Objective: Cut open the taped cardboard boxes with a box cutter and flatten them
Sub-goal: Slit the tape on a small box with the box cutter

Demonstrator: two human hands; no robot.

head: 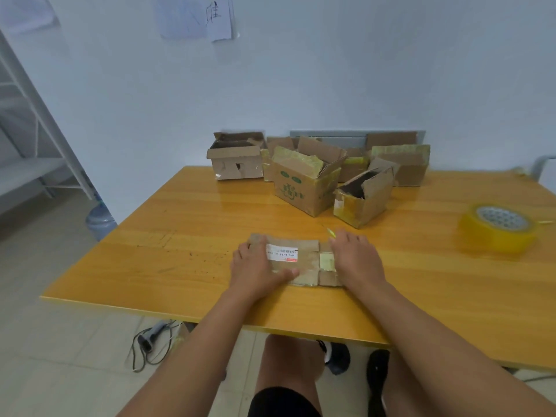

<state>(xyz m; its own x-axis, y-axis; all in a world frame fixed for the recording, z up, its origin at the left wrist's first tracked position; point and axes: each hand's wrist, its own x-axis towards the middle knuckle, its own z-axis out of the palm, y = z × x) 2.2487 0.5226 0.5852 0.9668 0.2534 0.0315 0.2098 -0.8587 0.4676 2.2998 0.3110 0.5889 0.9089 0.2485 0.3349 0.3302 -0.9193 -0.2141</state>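
Observation:
A flattened cardboard box [304, 267] with a white shipping label lies on the wooden table [186, 230] near its front edge. My left hand [255, 267] presses flat on its left part, fingers spread. On the box's right end rests my right hand [355, 257], palm down. The yellow tip of a box cutter [331, 233] sticks out from under that hand's fingers; the rest of the cutter is hidden. Several opened cardboard boxes [304, 188] with yellowish tape stand in a cluster at the back of the table.
A roll of yellow packing tape [498, 228] lies at the table's right. The back edge of the table meets a white wall. A metal rack [36, 130] and a water bottle [100, 219] stand on the floor to the left. Cables lie under the table.

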